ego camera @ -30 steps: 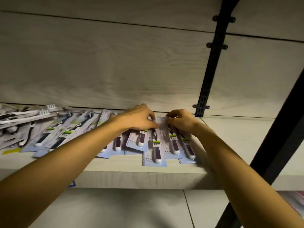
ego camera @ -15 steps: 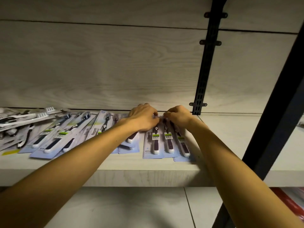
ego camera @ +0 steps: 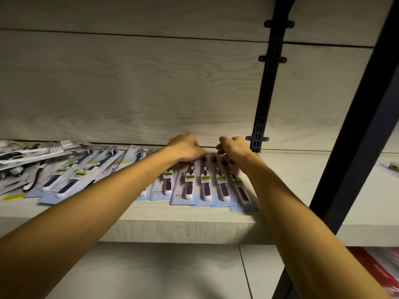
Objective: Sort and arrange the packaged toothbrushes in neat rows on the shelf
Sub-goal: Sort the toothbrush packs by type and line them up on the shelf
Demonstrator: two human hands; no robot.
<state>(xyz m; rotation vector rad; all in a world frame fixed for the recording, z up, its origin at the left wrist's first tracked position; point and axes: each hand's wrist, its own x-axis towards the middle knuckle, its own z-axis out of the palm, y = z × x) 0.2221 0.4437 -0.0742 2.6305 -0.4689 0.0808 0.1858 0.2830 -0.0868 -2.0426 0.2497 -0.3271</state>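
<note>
Several packaged toothbrushes (ego camera: 205, 186) with purple handles and green labels lie side by side, overlapping, on the pale wooden shelf (ego camera: 172, 225). My left hand (ego camera: 185, 146) and my right hand (ego camera: 234, 147) are at the far ends of these packs, near the back wall, fingers curled down onto the top edges. Exactly which pack each hand pinches is hidden under the knuckles. To the left, more packs with dark-handled brushes (ego camera: 73, 180) lie fanned out at an angle.
A jumble of white and black brush packs (ego camera: 23, 160) fills the shelf's far left. A black slotted upright (ego camera: 264, 104) and a black diagonal frame bar (ego camera: 354, 147) stand to the right. Bare shelf lies right of the upright; a red item (ego camera: 380, 270) shows below.
The row under my hands now shows one more pack than before, set closer together. Both hands have stayed at the packs' far ends while my view shifted slightly.
</note>
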